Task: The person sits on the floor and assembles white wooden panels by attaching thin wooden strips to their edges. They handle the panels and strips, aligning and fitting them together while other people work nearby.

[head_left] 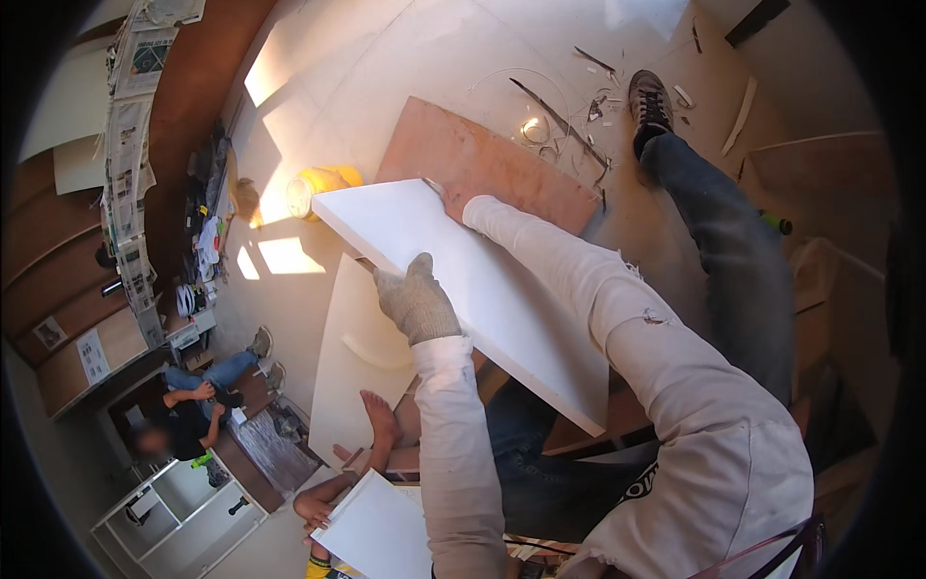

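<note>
A long white board (502,289) lies slantwise in front of me, its near long edge turned toward my left arm. My left hand (420,301), in a grey knitted glove, is closed on that edge, thumb on top and fingers curling beneath. At the board's far edge, my right hand (458,198) is closed, with a small dark narrow piece showing at its fingertips; I cannot make out what that piece is. A reddish-brown panel (492,159) lies beyond the board, partly hidden by it and by my right sleeve.
A yellow container (328,188) stands by the board's far left corner. Dark strips (559,121) and scraps litter the tiled floor near my shoe (651,101). A cream sheet (352,352) lies left. Another person's hand (313,511) touches a white panel (376,526); a person (188,415) sits farther left.
</note>
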`<state>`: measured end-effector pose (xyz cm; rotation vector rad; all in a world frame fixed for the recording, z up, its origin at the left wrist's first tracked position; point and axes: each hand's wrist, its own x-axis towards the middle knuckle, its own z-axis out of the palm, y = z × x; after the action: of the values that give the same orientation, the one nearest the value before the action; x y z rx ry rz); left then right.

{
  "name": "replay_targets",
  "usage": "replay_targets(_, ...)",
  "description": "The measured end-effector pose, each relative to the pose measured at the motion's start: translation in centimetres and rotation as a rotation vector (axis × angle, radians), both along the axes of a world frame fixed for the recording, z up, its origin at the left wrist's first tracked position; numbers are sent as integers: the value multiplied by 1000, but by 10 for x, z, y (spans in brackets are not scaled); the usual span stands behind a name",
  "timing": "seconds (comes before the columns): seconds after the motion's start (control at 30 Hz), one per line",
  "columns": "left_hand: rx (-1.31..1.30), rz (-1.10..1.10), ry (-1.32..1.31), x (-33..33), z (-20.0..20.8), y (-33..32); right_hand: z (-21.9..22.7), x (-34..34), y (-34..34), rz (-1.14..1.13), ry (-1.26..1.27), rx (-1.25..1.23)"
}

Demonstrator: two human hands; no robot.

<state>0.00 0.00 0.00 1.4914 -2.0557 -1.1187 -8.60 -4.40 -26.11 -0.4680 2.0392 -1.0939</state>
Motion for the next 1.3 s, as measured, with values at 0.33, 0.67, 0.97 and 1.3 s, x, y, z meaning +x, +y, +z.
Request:
replay_targets(0.33, -30, 0, 6, -1, -6, -8, -5, -16, -21, 13, -69, 103)
replay_targets(0.67, 43, 15, 29, -10, 8, 7, 15, -23, 3, 107, -82, 179)
replay_targets(0.97, -32, -82, -28, 2, -5, -7, 49, 15, 65, 189, -184, 266)
replay_targets(1.3, -36, -39, -121, 1, -9, -12, 58, 59, 147, 351, -209, 332)
